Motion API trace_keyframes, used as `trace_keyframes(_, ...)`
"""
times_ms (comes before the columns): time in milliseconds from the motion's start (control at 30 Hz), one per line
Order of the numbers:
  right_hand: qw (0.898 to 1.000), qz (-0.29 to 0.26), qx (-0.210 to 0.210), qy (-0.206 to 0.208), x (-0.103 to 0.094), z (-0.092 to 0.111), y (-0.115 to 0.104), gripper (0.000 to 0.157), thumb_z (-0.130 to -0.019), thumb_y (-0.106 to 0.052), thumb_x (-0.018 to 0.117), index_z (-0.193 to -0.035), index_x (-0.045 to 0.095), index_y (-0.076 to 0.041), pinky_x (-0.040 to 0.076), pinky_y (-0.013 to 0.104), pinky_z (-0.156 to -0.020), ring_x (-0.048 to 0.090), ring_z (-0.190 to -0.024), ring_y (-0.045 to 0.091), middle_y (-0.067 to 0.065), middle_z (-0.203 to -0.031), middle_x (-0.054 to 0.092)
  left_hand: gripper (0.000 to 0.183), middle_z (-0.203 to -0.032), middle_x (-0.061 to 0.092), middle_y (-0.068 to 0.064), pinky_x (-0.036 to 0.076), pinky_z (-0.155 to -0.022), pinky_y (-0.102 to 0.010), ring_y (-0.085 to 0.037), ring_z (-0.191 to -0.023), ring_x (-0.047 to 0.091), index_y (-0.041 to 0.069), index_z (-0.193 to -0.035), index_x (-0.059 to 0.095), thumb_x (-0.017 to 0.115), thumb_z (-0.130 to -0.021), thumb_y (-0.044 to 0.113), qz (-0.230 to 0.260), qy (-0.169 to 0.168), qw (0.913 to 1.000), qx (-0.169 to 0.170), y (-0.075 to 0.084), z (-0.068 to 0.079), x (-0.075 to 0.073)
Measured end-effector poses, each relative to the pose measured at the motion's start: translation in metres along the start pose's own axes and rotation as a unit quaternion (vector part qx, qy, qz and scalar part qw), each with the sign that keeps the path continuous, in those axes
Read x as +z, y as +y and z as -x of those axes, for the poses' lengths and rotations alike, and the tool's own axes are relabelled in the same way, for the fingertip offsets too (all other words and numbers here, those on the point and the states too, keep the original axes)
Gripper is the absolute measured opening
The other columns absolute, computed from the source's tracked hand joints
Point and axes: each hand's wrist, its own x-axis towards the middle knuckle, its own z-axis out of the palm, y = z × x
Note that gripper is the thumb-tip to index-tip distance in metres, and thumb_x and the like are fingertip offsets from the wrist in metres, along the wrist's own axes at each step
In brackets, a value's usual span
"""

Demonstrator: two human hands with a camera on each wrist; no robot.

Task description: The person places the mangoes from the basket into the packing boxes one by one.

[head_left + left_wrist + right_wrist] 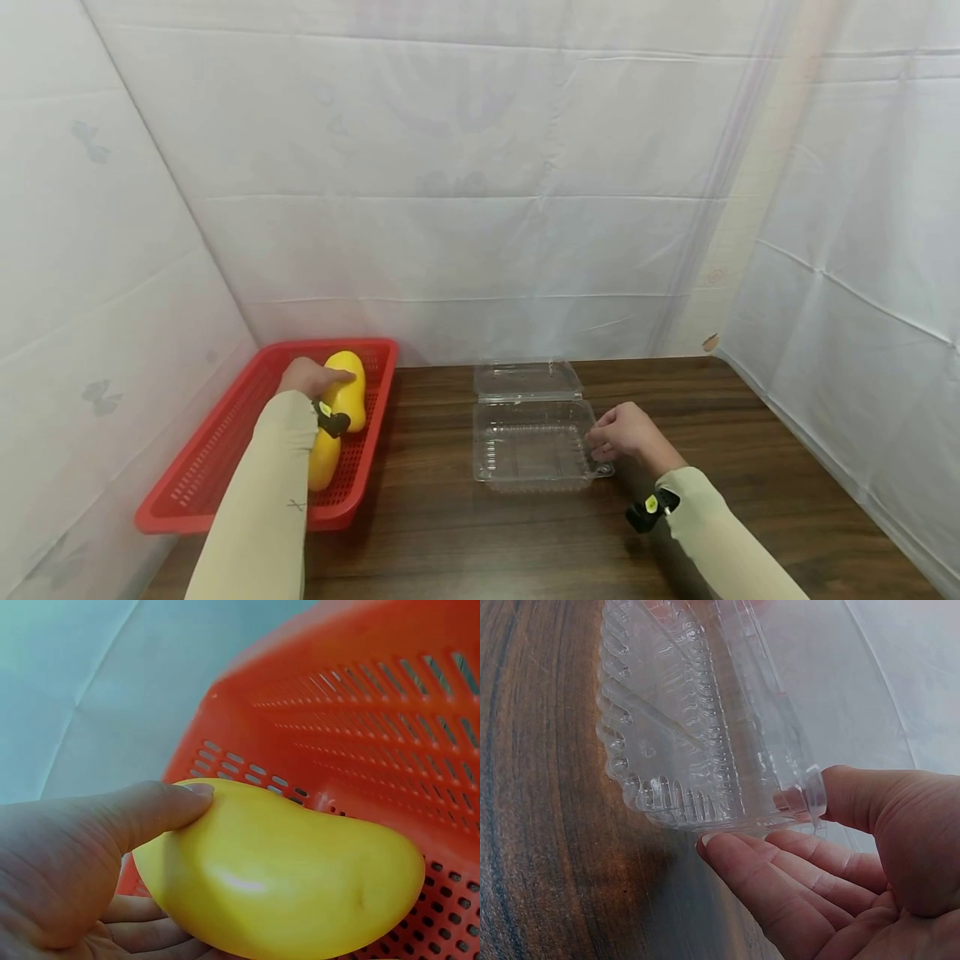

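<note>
The left hand grips a smooth yellow mango-shaped fruit inside a red perforated plastic basket at the surface's left edge; the right hand pinches an open clear plastic box near the back edge.

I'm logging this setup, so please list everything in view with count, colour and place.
Basket: 1, red, on the table's left side
Mango-like fruits: 2, yellow, inside the basket
Container: 1, clear, on the table right of the basket
Lid: 1, clear, open at the container's far side
Table: 1, brown wood-grain, beneath basket and container
Sheeting: count unclear, whitish, behind and beside the table
Small patch: 1, brown, low right on the sheeting
Wrist cameras: 2, black, one per wrist
Sleeves: 2, pale yellow-green, on the forearms
Left grip: 1, bare, holding the farther fruit
Right grip: 1, bare, holding the container's right edge
</note>
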Motion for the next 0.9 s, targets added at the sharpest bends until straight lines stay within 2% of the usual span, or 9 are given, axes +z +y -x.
trace_keyframes(367,1.000,-0.007,0.004,0.010,0.001,-0.002,0.002,0.013,-0.082,-0.003,0.068,-0.088,0.068,0.008,0.057,0.035,-0.062,0.069,-0.067,0.023,0.016,-0.079,0.069,0.057,-0.068,0.046,-0.004,0.045,-0.055,-0.029,-0.021,-0.066,0.051,-0.001,-0.092,0.058,0.075,-0.071,0.049,0.019,-0.012,0.9997,-0.002,0.002,-0.001,-0.002)
trace_keyframes(600,1.000,-0.008,0.002,0.010,0.000,-0.003,0.003,0.013,-0.082,-0.003,0.067,-0.089,0.068,0.008,0.057,0.035,-0.062,0.069,-0.068,0.024,0.017,-0.080,0.069,0.056,-0.069,0.045,-0.005,0.046,-0.055,-0.030,-0.022,-0.065,0.051,-0.001,-0.095,0.056,0.075,-0.073,0.046,0.030,-0.020,0.9993,-0.011,0.006,0.001,-0.003)
trace_keyframes(900,1.000,-0.013,0.001,0.012,0.001,-0.002,0.003,0.014,-0.083,-0.003,0.067,-0.089,0.067,0.009,0.057,0.035,-0.062,0.069,-0.068,0.024,0.016,-0.080,0.069,0.053,-0.070,0.046,-0.006,0.046,-0.052,-0.028,-0.021,-0.062,0.050,-0.001,-0.090,0.055,0.074,-0.074,0.046,-0.001,-0.008,1.0000,0.002,0.013,0.007,-0.003)
